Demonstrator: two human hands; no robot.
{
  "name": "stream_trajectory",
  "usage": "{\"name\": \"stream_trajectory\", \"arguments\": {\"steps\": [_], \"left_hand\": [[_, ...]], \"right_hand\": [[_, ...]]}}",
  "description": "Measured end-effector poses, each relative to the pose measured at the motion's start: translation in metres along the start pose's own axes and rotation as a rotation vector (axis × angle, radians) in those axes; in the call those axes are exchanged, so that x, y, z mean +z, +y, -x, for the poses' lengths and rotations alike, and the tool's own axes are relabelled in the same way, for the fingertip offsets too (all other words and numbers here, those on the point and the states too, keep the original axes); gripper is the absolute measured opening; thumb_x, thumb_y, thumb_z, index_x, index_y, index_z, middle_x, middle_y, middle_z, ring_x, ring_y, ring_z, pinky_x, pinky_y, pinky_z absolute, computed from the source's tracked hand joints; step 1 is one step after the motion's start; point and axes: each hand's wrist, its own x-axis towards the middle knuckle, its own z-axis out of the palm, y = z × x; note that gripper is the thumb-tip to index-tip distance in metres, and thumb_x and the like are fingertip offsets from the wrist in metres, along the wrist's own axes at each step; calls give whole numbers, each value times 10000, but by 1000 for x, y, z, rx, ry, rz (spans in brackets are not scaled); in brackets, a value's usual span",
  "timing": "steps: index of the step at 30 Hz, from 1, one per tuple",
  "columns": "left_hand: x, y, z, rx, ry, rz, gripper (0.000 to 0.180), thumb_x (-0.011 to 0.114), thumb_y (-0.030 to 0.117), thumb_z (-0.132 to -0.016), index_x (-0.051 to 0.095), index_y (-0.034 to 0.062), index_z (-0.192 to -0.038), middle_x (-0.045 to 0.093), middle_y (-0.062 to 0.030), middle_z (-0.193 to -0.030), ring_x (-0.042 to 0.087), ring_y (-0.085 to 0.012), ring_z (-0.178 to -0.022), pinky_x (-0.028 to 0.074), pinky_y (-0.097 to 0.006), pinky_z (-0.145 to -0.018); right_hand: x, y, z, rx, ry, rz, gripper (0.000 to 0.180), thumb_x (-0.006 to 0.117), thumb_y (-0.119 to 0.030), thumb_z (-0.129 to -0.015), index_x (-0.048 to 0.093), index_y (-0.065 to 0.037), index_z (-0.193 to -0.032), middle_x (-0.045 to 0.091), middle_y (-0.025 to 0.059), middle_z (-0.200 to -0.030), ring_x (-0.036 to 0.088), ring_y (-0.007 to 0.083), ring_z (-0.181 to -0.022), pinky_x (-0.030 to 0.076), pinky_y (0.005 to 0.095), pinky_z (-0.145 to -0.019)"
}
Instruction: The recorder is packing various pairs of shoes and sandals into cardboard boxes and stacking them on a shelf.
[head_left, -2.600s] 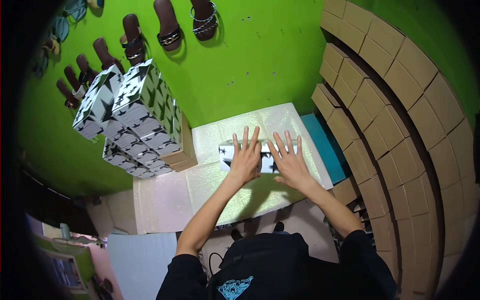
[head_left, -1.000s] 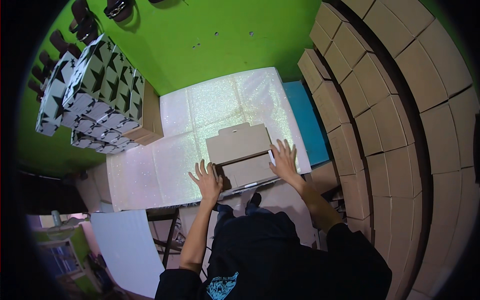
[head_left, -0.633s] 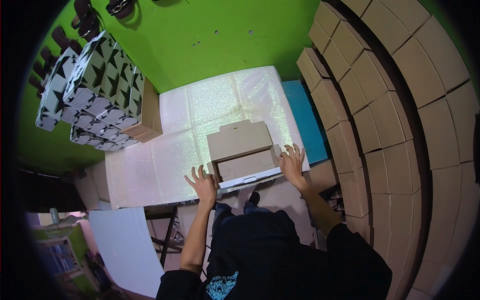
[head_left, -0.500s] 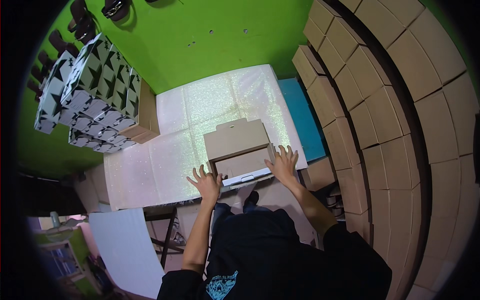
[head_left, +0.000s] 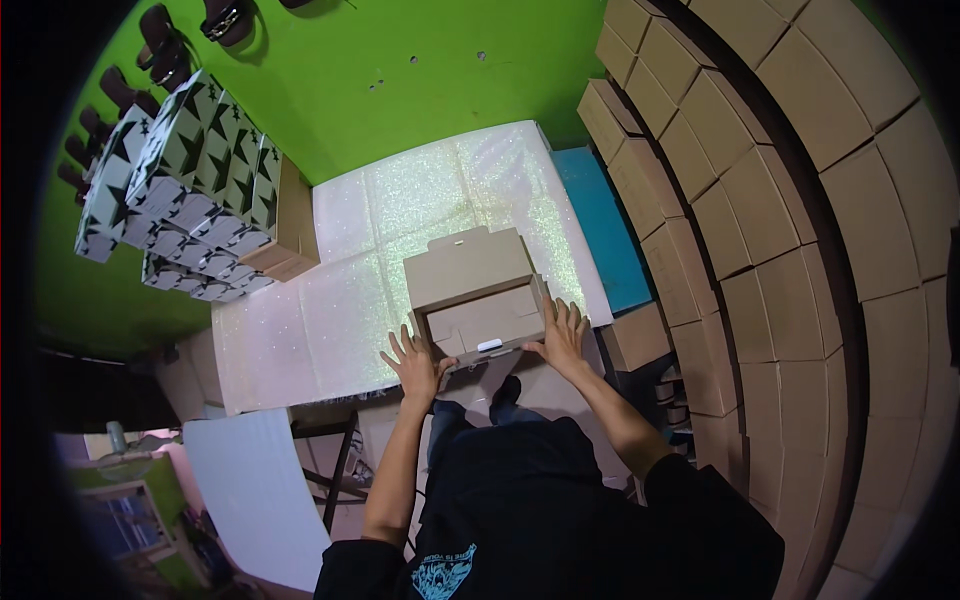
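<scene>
An open cardboard box [head_left: 468,318] lies at the near edge of a table, its tabbed lid [head_left: 468,262] folded back away from me. Brown cardboard shows inside, and a small white patch [head_left: 490,345] sits at the middle of the front wall. At the near left corner is my left hand [head_left: 415,366], fingers spread along the side and thumb at the front wall. My right hand [head_left: 563,336] is at the near right corner the same way, fingers outstretched and thumb toward the front. Both hands appear to touch the box; neither is wrapped round anything.
A shimmering white cover [head_left: 345,240] spreads over the table. Star-patterned boxes [head_left: 205,180] are stacked at the left, below sandals [head_left: 165,50] on the green wall. Plain cardboard boxes [head_left: 765,220] fill shelves at the right. A blue-green surface [head_left: 603,235] lies beside the table.
The box's front wall has come up: its white outer face with the slot no longer shows, and brown cardboard does. My hands have closed in on the near corners, thumbs moving to the front.
</scene>
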Motion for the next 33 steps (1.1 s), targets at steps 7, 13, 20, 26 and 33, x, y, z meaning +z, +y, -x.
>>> {"name": "stream_trajectory", "arguments": {"steps": [7, 13, 20, 26, 33], "left_hand": [[-16, 5, 48, -53, 119, 118, 1218, 778, 695, -657, 272, 11, -1530, 162, -272, -1608, 152, -501, -1474, 159, -774, -1077], [-9, 16, 128, 41, -68, 141, 1236, 816, 650, -652, 220, 83, -1575, 119, -247, -1629, 138, -485, -1486, 126, -732, -1112], [18, 27, 202, 246, -146, 160, 1204, 774, 700, -663, 253, 109, -1572, 133, -232, -1631, 144, -487, -1486, 126, -724, -1117], [49, 61, 278, 312, -281, 216, 1108, 778, 631, -705, 298, 110, -1557, 159, -238, -1623, 193, -490, -1465, 138, -722, -1118], [76, 151, 295, 670, -310, 230, 995, 848, 429, -696, 379, 87, -1504, 244, -229, -1587, 219, -459, -1465, 176, -707, -1125]], "right_hand": [[-19, 8, 48, 31, 25, -27, 1290, 910, -368, -647, 85, -65, -1591, 270, 269, -1543, 259, 496, -1412, 230, 696, -1099], [-11, 3, 142, 73, 37, -104, 1106, 838, -325, -761, 145, -44, -1576, 255, 287, -1547, 248, 517, -1424, 231, 687, -1115], [18, 1, 252, 152, 14, -85, 990, 794, -300, -802, 205, -42, -1555, 257, 276, -1552, 251, 508, -1424, 238, 692, -1113], [26, 39, 334, 230, -24, 10, 881, 760, -312, -834, 286, -16, -1515, 263, 277, -1540, 241, 504, -1421, 225, 673, -1123], [16, 104, 358, 289, 117, 95, 826, 783, -288, -805, 366, -15, -1465, 270, 274, -1536, 238, 502, -1420, 199, 642, -1140]]}}
